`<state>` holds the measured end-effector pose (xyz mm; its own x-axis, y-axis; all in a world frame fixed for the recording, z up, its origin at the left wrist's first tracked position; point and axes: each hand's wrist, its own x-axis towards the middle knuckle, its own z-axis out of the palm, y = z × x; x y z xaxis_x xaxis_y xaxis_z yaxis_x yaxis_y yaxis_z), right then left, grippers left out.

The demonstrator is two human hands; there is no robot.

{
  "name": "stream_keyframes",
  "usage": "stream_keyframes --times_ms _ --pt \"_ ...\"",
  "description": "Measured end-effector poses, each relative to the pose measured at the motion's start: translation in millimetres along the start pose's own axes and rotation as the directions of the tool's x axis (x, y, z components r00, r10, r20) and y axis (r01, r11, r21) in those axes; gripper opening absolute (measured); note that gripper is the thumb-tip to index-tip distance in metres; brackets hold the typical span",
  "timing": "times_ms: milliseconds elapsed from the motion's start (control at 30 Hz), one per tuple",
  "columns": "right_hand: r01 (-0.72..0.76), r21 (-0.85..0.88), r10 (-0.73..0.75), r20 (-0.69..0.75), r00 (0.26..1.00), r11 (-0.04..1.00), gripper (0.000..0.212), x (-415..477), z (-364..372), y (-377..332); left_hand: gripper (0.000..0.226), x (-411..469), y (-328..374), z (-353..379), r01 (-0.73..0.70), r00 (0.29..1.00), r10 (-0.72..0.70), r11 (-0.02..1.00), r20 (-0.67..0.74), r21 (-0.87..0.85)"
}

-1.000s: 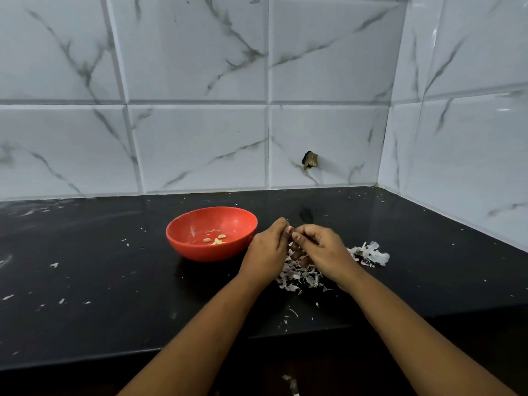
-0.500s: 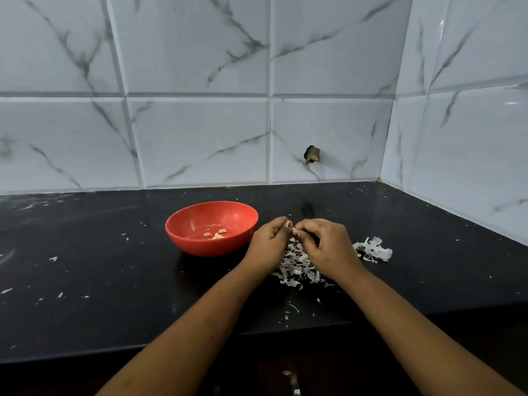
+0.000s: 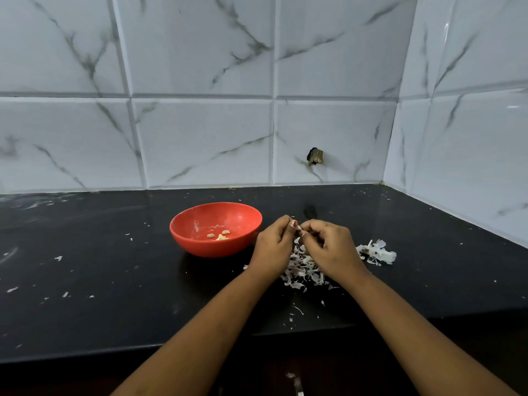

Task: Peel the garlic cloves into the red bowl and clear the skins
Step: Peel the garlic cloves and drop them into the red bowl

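Observation:
The red bowl (image 3: 200, 242) stands on the black counter with a few peeled cloves (image 3: 218, 235) at its bottom. Just right of the bowl, my left hand (image 3: 274, 247) and my right hand (image 3: 331, 247) meet fingertip to fingertip. Together they pinch a small pale garlic clove (image 3: 299, 228), mostly hidden by the fingers. A pile of white garlic skins (image 3: 304, 270) lies on the counter beneath and between both hands.
A second clump of skins (image 3: 377, 252) lies right of my right hand. Small skin flakes are scattered over the counter (image 3: 85, 267), more at the left. The tiled wall corner closes the right side. A bit of skin (image 3: 297, 382) lies below the counter's front edge.
Both hands stay together over the skin pile, with only slight finger shifts on the clove. The view has tilted a little.

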<state>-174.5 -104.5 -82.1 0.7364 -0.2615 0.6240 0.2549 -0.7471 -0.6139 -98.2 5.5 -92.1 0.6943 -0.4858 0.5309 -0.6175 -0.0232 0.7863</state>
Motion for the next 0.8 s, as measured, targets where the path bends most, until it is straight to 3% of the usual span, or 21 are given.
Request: stream_keyframes --times_ms 200,433,533,633,800 --pt "-0.033 0.027 0.035 -0.073 0.997 0.999 0.015 0 0 -1 0.029 -2 -1 -1 -0.073 0.996 0.068 0.990 0.049 0.118" --pt "0.030 -0.068 -0.037 -0.095 0.995 0.997 0.014 0 -1 -2 0.024 -3 2 -4 -0.156 0.987 0.135 0.931 0.087 0.330" --pt "0.101 -0.162 -0.117 -0.092 0.989 0.982 0.013 0 0 1 0.028 0 1 -2 -0.017 0.996 0.012 0.998 0.093 0.055" --pt "0.150 -0.224 -0.174 -0.094 0.980 0.963 0.014 -1 -1 3 0.030 1 7 -2 0.168 0.976 -0.122 0.948 0.179 -0.269" --pt "0.176 -0.228 -0.205 -0.109 0.973 0.958 0.015 -1 -2 2 0.031 -1 19 -7 0.292 0.943 -0.193 0.870 0.271 -0.398"
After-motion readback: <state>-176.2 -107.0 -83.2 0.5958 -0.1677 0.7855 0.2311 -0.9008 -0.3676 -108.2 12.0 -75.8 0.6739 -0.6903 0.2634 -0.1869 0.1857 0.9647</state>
